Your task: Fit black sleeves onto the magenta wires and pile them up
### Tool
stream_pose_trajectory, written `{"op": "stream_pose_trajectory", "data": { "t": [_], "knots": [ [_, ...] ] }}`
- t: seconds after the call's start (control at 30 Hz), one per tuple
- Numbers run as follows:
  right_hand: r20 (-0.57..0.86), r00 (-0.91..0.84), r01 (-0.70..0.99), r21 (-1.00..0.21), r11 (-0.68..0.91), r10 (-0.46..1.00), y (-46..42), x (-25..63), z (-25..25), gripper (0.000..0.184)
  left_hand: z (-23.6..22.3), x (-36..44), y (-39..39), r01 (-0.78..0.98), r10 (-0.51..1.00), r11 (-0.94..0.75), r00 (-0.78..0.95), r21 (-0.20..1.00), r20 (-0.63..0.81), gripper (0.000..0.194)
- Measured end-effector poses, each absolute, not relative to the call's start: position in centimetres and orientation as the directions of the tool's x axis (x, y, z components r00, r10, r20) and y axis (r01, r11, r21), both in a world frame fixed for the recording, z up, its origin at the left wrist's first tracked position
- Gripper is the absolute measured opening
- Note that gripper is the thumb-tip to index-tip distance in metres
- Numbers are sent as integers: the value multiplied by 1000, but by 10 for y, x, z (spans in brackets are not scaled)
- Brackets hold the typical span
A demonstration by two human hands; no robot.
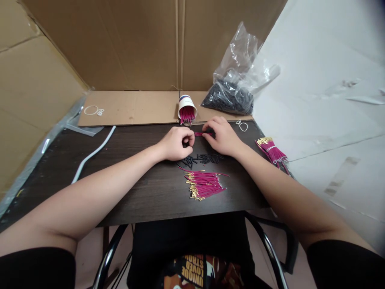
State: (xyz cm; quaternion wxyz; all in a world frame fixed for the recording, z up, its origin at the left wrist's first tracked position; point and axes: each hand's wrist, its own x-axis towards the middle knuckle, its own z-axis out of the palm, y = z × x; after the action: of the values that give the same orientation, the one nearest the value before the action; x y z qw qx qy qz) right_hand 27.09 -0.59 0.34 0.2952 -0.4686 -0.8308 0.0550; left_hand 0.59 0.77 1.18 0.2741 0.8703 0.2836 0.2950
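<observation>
From my remote seat I take the spot between the hands as my clock's hub. A few magenta wires (198,134) lie right there, spanning the gap. The left hand (179,143), at 8 o'clock, has its fingers curled by their left ends; I can't tell whether they pinch. The right hand (221,135), at 3, has thumb and fingers about their right ends, its grip equally unclear to me. I judge the wires very light, springy and apt to roll, best taken mid-length, clear of the tips. Black tubes (207,159) and a loose wire pile (207,184) lie at 6, a wire-filled cup (183,102) at 11.
</observation>
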Motion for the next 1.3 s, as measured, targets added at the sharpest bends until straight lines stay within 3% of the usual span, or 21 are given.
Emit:
{"op": "stream_pose_trajectory", "data": {
  "t": [0.07,0.23,0.43,0.6,0.7,1.03,1.3],
  "knots": [
    [424,-402,727,-391,565,811,-9,273,13,8,12,6,6,340,611,-733,710,589,349,6],
    [145,-558,663,-514,544,817,-27,274,48,11,12,7,5,363,583,-764,744,534,328,5],
    [-46,-769,528,-608,593,637,-48,266,71,4,11,7,5,344,582,-759,740,553,337,3],
    [-174,-817,515,-649,560,550,-53,260,72,17,14,5,4,192,519,-738,774,647,363,14],
    [-195,-812,534,-629,565,550,-55,256,71,22,16,3,5,149,472,-718,822,680,319,21],
    [-166,-821,519,-617,592,546,-57,253,67,7,15,8,6,165,503,-660,822,733,268,8],
    [-133,-833,484,-643,593,537,-56,253,64,9,15,9,7,239,479,-726,849,645,224,7]
  ]
}}
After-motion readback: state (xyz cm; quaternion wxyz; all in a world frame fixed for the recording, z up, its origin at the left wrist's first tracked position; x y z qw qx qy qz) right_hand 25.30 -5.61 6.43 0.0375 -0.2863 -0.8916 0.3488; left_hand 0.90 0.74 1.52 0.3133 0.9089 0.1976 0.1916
